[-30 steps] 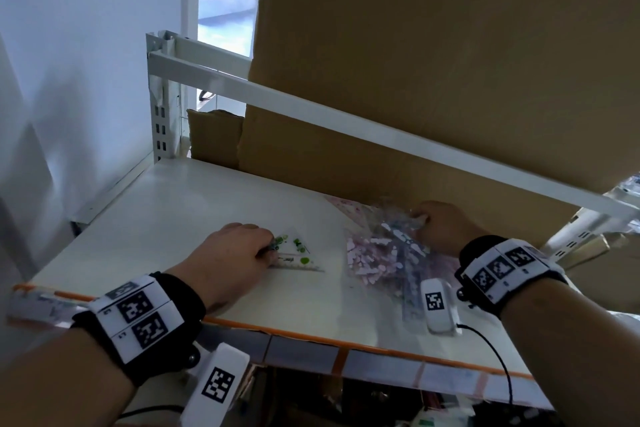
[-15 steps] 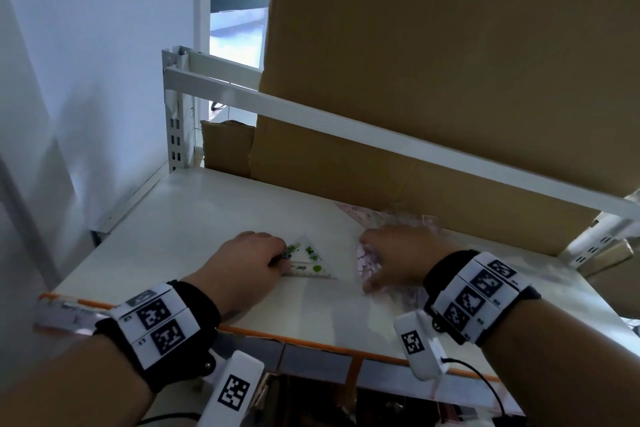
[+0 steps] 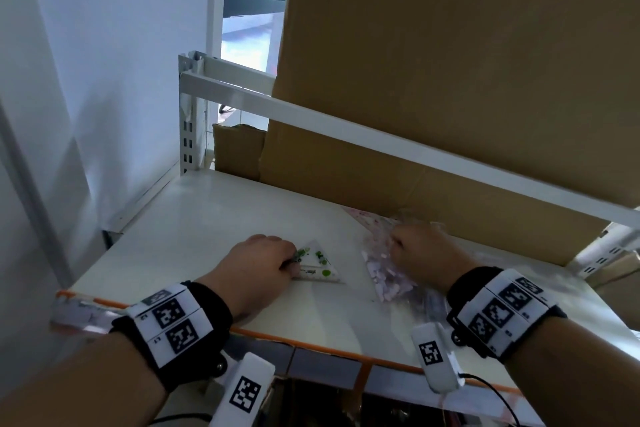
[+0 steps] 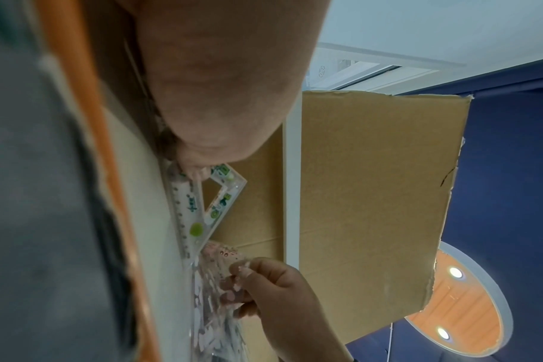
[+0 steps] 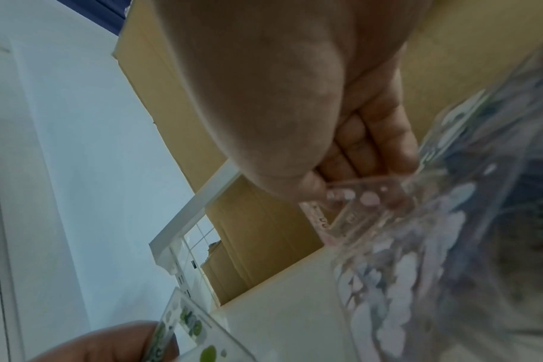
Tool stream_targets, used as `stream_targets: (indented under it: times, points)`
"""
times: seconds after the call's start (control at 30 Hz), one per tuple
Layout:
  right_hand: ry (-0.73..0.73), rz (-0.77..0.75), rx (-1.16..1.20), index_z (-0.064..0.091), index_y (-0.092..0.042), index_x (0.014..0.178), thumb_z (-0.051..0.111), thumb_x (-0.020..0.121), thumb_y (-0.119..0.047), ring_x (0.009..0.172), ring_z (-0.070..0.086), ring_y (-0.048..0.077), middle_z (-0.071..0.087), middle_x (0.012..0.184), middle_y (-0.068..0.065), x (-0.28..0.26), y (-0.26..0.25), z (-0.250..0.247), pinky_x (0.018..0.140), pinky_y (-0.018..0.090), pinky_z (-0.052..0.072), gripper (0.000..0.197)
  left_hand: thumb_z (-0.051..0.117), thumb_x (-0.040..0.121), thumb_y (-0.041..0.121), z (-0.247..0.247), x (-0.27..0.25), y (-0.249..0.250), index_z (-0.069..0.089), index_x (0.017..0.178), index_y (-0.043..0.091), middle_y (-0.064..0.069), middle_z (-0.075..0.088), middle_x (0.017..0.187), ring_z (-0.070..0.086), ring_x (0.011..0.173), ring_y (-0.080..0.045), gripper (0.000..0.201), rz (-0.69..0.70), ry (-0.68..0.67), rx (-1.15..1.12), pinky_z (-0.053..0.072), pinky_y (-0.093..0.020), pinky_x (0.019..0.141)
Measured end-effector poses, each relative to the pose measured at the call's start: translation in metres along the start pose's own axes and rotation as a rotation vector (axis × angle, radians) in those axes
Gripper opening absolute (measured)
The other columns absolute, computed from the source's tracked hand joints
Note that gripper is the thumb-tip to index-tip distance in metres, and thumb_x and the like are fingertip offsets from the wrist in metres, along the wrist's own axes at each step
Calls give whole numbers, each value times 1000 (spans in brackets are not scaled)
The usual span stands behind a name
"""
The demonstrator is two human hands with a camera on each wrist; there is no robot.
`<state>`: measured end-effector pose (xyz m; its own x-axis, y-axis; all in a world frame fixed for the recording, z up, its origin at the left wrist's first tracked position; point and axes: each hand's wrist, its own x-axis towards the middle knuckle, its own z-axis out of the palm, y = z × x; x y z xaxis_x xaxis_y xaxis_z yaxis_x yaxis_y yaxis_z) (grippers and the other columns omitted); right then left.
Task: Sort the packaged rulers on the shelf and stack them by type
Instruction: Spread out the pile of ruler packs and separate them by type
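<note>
A green-printed triangle ruler [image 3: 318,267] in clear wrap lies on the white shelf [image 3: 207,225] near its front. My left hand [image 3: 292,262] pinches its left corner, which the left wrist view shows tilted up off the shelf [image 4: 208,203]. To the right lies a heap of pink-printed packaged rulers [image 3: 388,277]. My right hand [image 3: 393,246] is curled over the heap's back part. In the right wrist view its fingers [image 5: 372,147] and thumb grip a clear pink-printed ruler [image 5: 363,198]. The green ruler [image 5: 189,320] shows at the bottom left there.
A tall cardboard sheet [image 3: 450,80] closes off the back of the shelf, with a smaller cardboard piece [image 3: 235,149] at its left. A white rail [image 3: 381,139] crosses overhead. A wall [image 3: 104,80] bounds the left side. The front edge [image 3: 311,340] has orange trim.
My right hand came from the back right of the pink heap toward the left and closed into a grip on a pink ruler. My left hand stayed on the green triangle ruler.
</note>
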<state>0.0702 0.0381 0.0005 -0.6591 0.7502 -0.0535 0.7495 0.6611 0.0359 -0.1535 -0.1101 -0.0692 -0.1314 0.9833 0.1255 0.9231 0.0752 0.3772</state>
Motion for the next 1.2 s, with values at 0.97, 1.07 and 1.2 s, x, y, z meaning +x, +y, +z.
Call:
stream_targets:
  times: [0.97,1.07,1.2]
  points:
    - [88,66,539,71,-22,86,64,93,-29,71,65,5,68,78,-11,-27,-61,18,70,31,57,12,48,98,36,-6,-7,8,56,81,29,6,58,89,51,90,-19,20,5,-21,-135,43,-34,83]
    - [90,58,611,68,-22,83,66,91,-23,67,68,5,70,78,-6,-26,-68,23,71,35,59,9,48,96,49,-4,-8,7,58,85,26,8,55,85,51,85,-17,27,56,-24,-50,44,-36,79]
    - [165,166,851,68,-24,84,59,93,-12,61,69,6,70,74,-4,-28,-56,19,53,26,55,18,51,96,44,-2,-9,5,51,76,27,7,53,80,53,80,-19,26,60,8,-94,47,-38,77]
